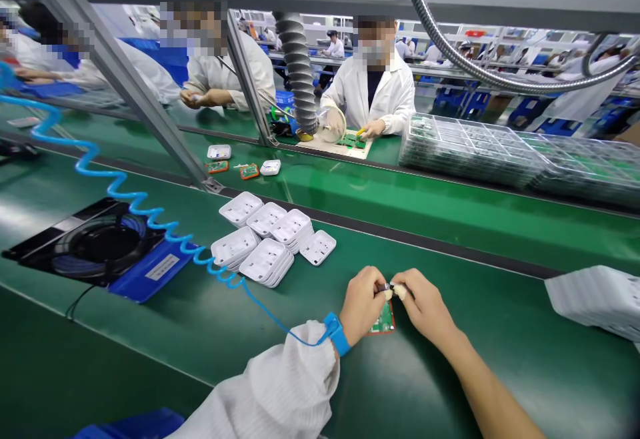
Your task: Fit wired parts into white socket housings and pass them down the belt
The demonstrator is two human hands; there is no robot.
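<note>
My left hand (pixel 361 304), with a blue wrist strap (pixel 337 333) around its wrist, pinches a small dark part (pixel 383 287). My right hand (pixel 424 302) meets it from the right, thumb and fingers closed at the same spot. Pale finger cots cover some fingertips. What lies between the right fingertips is too small to make out. Directly beneath the hands is a green circuit board (pixel 384 320) with an orange edge, partly covered by my left hand. To the left are stacks of white plastic covers (pixel 267 260), and a single white cover (pixel 318 247) lies beside them.
A coiled blue cord (pixel 173 229) runs from the strap. A black fan (pixel 107 245) with a blue box (pixel 153 269) sits left. More white covers (pixel 595 300) are stacked right. Beyond the dark rail (pixel 430 242), a co-worker (pixel 373 85) handles boards near clear trays (pixel 470 149).
</note>
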